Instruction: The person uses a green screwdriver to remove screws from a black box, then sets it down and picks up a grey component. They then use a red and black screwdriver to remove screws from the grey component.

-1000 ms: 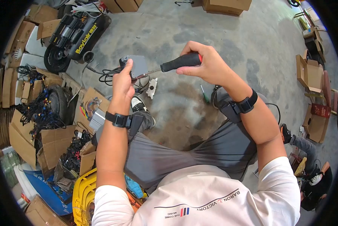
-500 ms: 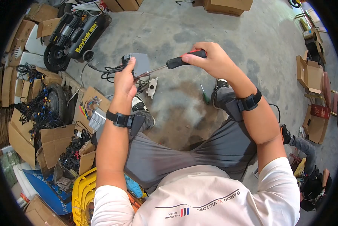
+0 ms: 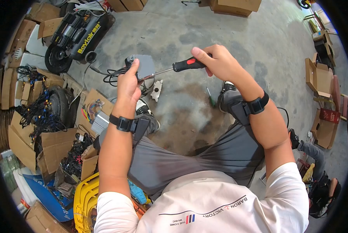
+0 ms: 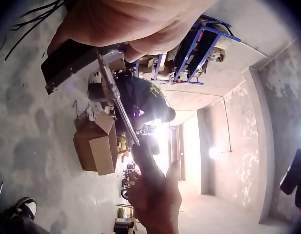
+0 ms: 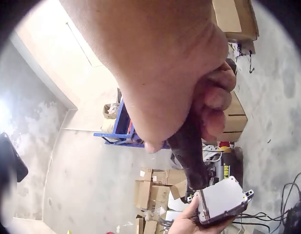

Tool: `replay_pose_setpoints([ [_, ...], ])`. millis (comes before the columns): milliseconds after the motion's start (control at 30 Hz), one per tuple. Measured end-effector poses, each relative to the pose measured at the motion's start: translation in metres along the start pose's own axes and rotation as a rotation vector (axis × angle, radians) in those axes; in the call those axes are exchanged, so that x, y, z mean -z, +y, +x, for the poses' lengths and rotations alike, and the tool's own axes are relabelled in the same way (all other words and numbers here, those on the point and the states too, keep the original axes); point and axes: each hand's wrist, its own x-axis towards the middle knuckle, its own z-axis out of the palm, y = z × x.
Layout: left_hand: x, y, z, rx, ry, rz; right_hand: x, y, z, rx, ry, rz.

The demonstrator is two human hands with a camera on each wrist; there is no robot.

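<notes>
In the head view my left hand [image 3: 127,84] grips a flat grey box [image 3: 145,66] with its thumb over the near edge. Black cables [image 3: 113,75] trail from the box's left side. My right hand [image 3: 221,64] has its fingers curled round the black and red handle of a screwdriver [image 3: 181,66], the thumb lifted off it. The metal shaft points left, its tip at the box's near edge. The right wrist view shows the box's pale flat face [image 5: 222,199] and the dark handle below my curled fingers [image 5: 216,100].
A pale metal plate [image 3: 156,90] and a green-handled screwdriver [image 3: 212,100] lie on the concrete floor between my feet. To the left stand an air compressor [image 3: 80,39] and cartons of wiring [image 3: 59,145]. Another person [image 3: 325,194] is at the lower right.
The box and screwdriver have shifted slightly right. My right hand has turned about the handle, and its thumb has come up off it. The left hand keeps its grip.
</notes>
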Motion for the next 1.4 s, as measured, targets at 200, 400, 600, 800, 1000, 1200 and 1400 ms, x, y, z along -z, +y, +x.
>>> replay_pose_setpoints([
  [200, 0.009, -0.008, 0.008, -0.005, 0.034, 0.018, -0.007, 0.002, -0.001, 0.278, 0.140, -0.162],
  [400, 0.009, -0.005, 0.010, 0.019, 0.041, -0.036, -0.008, 0.005, -0.003, 0.488, 0.108, -0.051],
  [600, 0.002, -0.005, 0.004, 0.049, 0.000, -0.041, -0.004, 0.009, 0.002, 0.431, 0.120, 0.144],
  [800, 0.002, -0.004, 0.003, 0.042, 0.032, -0.018, -0.003, 0.005, 0.002, 0.014, 0.036, 0.106],
  [1000, 0.007, -0.005, 0.005, 0.037, 0.069, -0.023, -0.002, 0.003, -0.001, 0.230, 0.053, -0.107],
  [1200, 0.016, -0.001, 0.014, 0.033, 0.082, -0.095, 0.000, 0.008, -0.002, 0.540, 0.019, -0.116],
  [1400, 0.008, 0.001, 0.008, 0.045, -0.007, -0.104, -0.004, 0.009, -0.002, 0.573, 0.083, 0.066],
])
